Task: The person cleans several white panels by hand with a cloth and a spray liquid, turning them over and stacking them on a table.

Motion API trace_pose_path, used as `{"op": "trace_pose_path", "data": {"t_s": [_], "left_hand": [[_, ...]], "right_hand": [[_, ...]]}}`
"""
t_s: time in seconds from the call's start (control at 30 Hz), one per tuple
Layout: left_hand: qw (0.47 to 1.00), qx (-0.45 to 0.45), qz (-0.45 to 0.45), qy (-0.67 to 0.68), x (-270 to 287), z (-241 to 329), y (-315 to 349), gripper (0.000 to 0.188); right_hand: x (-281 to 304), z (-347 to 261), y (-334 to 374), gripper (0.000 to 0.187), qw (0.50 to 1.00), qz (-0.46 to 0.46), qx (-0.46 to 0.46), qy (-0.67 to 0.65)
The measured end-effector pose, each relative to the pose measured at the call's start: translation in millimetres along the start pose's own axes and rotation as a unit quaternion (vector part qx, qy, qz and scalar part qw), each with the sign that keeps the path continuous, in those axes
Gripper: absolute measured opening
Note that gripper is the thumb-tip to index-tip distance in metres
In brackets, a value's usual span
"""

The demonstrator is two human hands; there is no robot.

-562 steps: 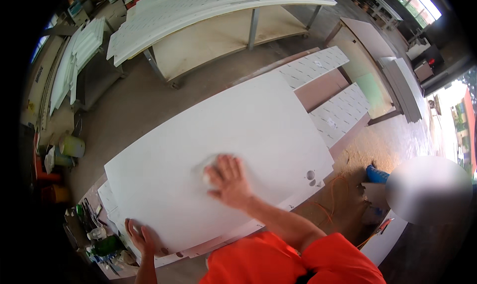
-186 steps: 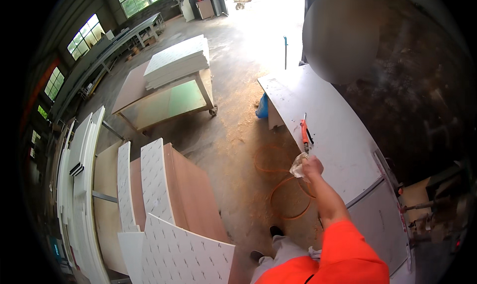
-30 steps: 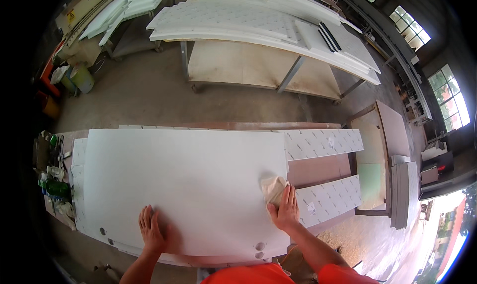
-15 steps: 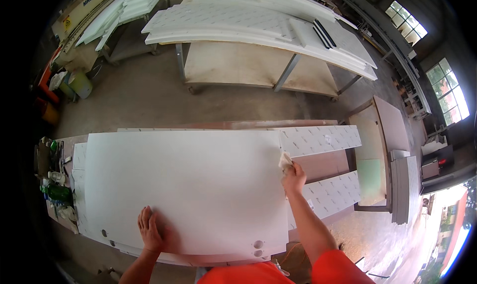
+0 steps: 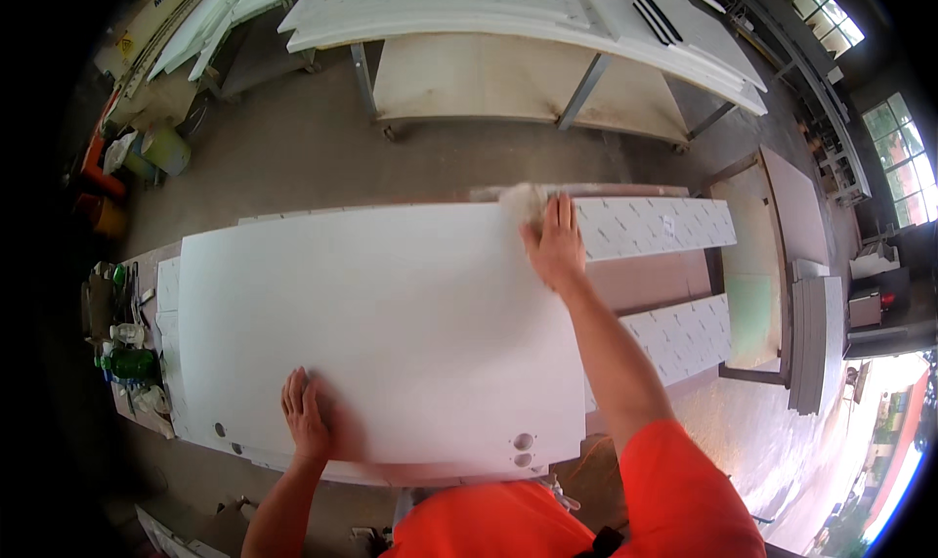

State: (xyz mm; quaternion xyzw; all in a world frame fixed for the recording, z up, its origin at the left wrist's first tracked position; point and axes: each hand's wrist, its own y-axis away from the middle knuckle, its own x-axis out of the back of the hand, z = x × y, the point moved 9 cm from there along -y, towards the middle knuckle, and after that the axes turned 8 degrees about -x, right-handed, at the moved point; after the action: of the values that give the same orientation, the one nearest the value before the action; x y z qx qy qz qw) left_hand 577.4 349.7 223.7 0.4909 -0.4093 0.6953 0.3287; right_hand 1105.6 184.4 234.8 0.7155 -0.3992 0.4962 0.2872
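A large white panel lies flat in front of me, with round holes near its front corners. My left hand rests on its front part, palm down, fingers stretched out. At the far right corner my right hand holds a pale cloth, blurred by motion, against the panel's edge. Part of the cloth is hidden by the fingers. Two white strips with printed film, a far strip and a near strip, stick out from under the panel to the right.
Left of the panel, a green bottle stands among clutter on the bench end. Across the aisle is a wheeled table stacked with white sheets. Buckets stand at the far left. An upright board frame and grey panels are on the right.
My right hand has moved away from me along the panel's right edge to the far corner with the cloth. My left hand stays on the panel. The view has shifted slightly.
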Motion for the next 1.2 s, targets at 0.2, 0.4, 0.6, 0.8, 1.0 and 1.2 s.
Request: {"op": "trace_pose_path", "data": {"t_s": [0.2,0.4,0.6,0.8,1.0,1.2], "left_hand": [[1.000,-0.020,0.012,0.018,9.2,11.8,-11.2,0.055],[0.998,-0.024,0.038,0.036,8.1,10.9,1.9,0.057],[0.997,-0.040,0.035,0.051,14.3,16.4,-8.8,0.057],[0.996,-0.060,0.043,0.043,12.7,12.9,1.8,0.057],[0.997,-0.031,0.032,0.063,14.7,18.9,3.2,0.057],[0.995,-0.056,0.046,0.072,11.4,16.3,1.0,0.055]], "right_hand": [[-2.3,32.8,35.2,0.088,0.995,-0.063,-0.051,-0.056],[7.1,79.2,313.9,0.099,0.994,-0.097,0.025,-0.040],[17.4,59.4,238.5,0.093,0.993,-0.089,-0.073,-0.011],[13.0,55.9,218.5,0.084,0.996,-0.041,-0.059,-0.058],[23.2,70.3,329.9,0.080,0.997,0.066,0.013,0.048],[-52.6,-93.1,401.4,0.097,0.997,0.062,0.052,0.000]]}}
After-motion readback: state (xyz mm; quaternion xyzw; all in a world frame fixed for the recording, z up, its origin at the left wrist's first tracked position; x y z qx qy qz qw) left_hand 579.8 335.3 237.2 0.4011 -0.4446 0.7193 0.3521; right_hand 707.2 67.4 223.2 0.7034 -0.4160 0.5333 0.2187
